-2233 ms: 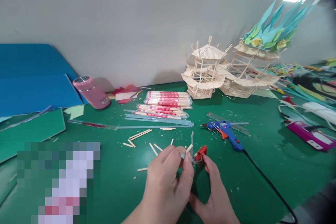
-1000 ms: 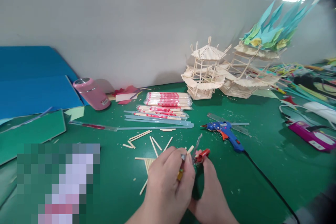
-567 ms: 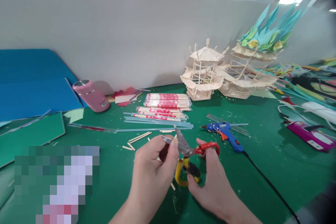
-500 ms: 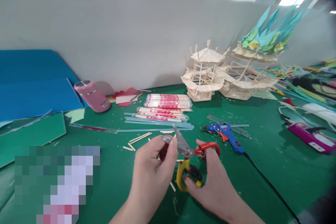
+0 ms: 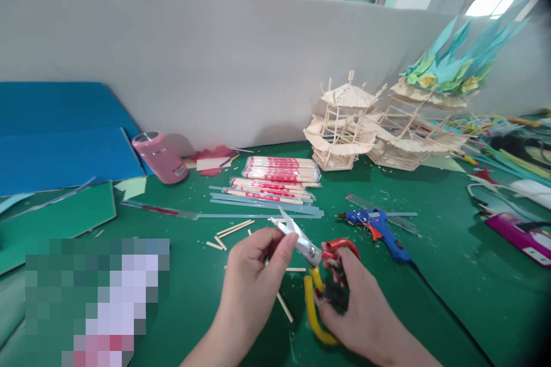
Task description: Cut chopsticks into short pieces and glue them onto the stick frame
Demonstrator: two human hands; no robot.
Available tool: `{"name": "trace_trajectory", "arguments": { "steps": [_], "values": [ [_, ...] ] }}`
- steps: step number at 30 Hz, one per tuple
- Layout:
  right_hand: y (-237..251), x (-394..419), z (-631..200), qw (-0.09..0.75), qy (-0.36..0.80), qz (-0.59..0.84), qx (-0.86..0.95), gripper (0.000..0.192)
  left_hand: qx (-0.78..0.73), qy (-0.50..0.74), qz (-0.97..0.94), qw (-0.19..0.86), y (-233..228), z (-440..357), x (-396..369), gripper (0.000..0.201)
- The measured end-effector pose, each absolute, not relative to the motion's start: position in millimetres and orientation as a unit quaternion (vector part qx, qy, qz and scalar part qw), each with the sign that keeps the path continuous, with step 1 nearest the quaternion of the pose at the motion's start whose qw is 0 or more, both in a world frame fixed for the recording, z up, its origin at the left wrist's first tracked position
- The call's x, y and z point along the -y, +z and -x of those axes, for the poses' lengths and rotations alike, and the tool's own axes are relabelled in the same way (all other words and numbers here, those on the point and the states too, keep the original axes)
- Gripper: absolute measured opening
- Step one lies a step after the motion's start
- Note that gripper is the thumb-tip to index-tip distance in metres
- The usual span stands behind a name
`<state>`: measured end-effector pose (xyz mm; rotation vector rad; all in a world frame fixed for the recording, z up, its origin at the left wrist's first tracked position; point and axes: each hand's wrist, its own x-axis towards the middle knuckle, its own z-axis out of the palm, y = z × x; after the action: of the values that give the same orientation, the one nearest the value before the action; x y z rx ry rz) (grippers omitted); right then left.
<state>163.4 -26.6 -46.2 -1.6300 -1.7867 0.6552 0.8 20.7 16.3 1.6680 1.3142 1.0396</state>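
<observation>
The right hand (image 5: pixel 364 304) gripped the scissors (image 5: pixel 312 251) by the handles, in front and left of the glue gun (image 5: pixel 390 238), the blades parted. The left hand (image 5: pixel 252 281) pinched its fingertips at the blades; whether around a stick, I could not tell. Farther left of the gun, short sticks (image 5: pixel 236 229) lay loose, apparently cut. Behind it, 2 stick structures (image 5: pixel 342 147) stood assembled; behind and left, stick packets (image 5: pixel 282 169) looked unused.

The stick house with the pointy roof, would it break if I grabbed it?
The stick house is probably light: it looks built of thin strips with open gaps. It might snap if squeezed, since its roof stands over open space. The stick poking up could snag.
</observation>
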Motion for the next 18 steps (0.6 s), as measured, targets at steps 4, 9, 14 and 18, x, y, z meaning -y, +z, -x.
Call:
{"name": "trace_trajectory", "arguments": {
  "steps": [4,9,14,18],
  "values": [
    [-47,24,-165,0.326,0.284,0.610,0.664,0.040,-0.484,0.378,-0.660,0.431,12,2,-25,0.018],
    [-45,19,-167,0.330,0.294,0.611,0.657,0.036,-0.456,0.367,-0.645,0.492,8,5,-30,0.018],
    [-47,17,-168,0.346,0.345,0.595,0.638,0.036,-0.460,0.397,-0.599,0.521,5,8,-36,0.020],
    [-56,15,-172,0.394,0.411,0.568,0.594,0.041,-0.457,0.392,-0.588,0.541,4,9,-36,0.023]
  ]
}}
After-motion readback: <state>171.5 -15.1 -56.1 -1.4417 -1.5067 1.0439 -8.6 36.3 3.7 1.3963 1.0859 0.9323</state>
